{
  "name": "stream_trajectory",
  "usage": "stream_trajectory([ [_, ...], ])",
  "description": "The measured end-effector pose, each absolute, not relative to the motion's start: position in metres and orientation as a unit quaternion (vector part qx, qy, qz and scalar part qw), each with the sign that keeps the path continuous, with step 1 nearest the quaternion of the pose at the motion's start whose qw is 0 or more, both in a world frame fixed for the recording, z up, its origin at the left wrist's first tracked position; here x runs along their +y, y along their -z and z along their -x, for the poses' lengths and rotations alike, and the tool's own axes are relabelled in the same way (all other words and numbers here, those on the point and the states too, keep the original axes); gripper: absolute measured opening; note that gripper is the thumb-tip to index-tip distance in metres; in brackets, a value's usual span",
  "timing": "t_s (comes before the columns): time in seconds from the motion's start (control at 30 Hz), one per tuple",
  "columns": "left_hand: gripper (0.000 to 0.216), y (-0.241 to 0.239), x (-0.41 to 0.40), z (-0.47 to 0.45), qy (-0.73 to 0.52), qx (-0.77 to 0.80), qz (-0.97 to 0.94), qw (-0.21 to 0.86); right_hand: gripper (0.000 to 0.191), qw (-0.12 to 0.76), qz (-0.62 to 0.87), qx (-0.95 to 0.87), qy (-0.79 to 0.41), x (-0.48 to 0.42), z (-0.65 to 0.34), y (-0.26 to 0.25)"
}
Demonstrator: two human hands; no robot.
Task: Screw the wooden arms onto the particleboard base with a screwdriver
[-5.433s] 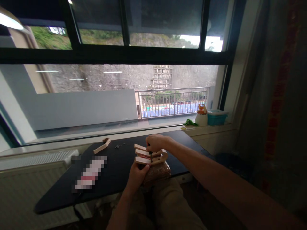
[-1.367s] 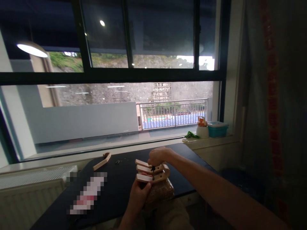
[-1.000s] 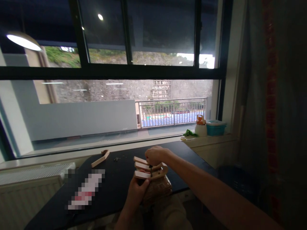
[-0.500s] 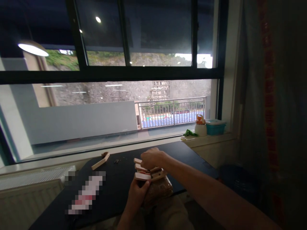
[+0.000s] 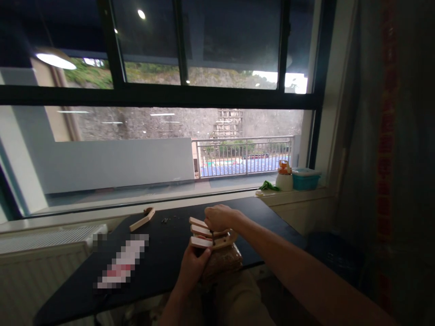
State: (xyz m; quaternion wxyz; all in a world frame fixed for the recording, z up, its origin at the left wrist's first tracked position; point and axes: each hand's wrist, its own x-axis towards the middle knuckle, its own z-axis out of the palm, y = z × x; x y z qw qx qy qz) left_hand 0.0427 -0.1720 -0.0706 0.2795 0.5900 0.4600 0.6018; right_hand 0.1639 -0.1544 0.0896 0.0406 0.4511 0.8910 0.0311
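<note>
My left hand (image 5: 194, 263) is closed on the near left side of a pale wooden frame (image 5: 201, 243), with its thumb along the edge. The frame has several short slats standing out to the left and a crosspiece with dark holes on the right. Over its far part is my right hand (image 5: 219, 218), fingers curled in a pinch. A thin dark rod (image 5: 213, 237) runs down from those fingers to the wood; its upper end is hidden. Beneath the frame, a clear-wrapped brown package (image 5: 222, 262) rests at the table's near edge.
On the black table (image 5: 163, 267) lie a separate angled wooden piece (image 5: 142, 221), small dark screw-like bits (image 5: 165, 221) and a blurred-out pinkish item (image 5: 124, 262). A radiator (image 5: 44, 262) stands at left. The sill carries a white pot (image 5: 284, 182) and a teal box (image 5: 306, 180).
The camera view has tilted slightly, so the scene sits a little higher. My right hand has turned a bit and shifted slightly right, uncovering the dark rod. The left hand keeps its hold.
</note>
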Motion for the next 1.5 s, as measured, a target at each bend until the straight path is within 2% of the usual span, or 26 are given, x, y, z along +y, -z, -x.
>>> stream_trajectory([
  [0.17,0.025,0.073,-0.170,-0.043,-0.606,0.462,-0.584,0.280,0.029,0.052,-0.483,0.873,-0.030,-0.154,-0.162,-0.087],
  [0.37,0.025,0.075,-0.170,-0.041,-0.606,0.462,-0.586,0.276,0.037,0.082,-0.488,0.868,-0.036,-0.152,-0.168,-0.100],
  [0.57,0.025,0.077,-0.169,-0.041,-0.608,0.459,-0.588,0.273,0.031,0.116,-0.444,0.888,-0.042,-0.160,-0.171,-0.111],
  [0.77,0.024,0.073,-0.170,-0.043,-0.608,0.459,-0.587,0.274,0.034,0.109,-0.415,0.902,-0.049,-0.156,-0.163,-0.103],
  [1.03,0.024,0.069,-0.173,-0.043,-0.604,0.462,-0.584,0.283,0.032,0.090,-0.451,0.887,-0.043,-0.145,-0.163,-0.092],
  [1.33,0.026,0.070,-0.172,-0.044,-0.610,0.457,-0.581,0.286,0.036,0.104,-0.464,0.878,-0.057,-0.156,-0.160,-0.101],
  [1.5,0.025,0.073,-0.170,-0.043,-0.608,0.458,-0.583,0.283,0.031,0.112,-0.446,0.885,-0.076,-0.158,-0.158,-0.106],
])
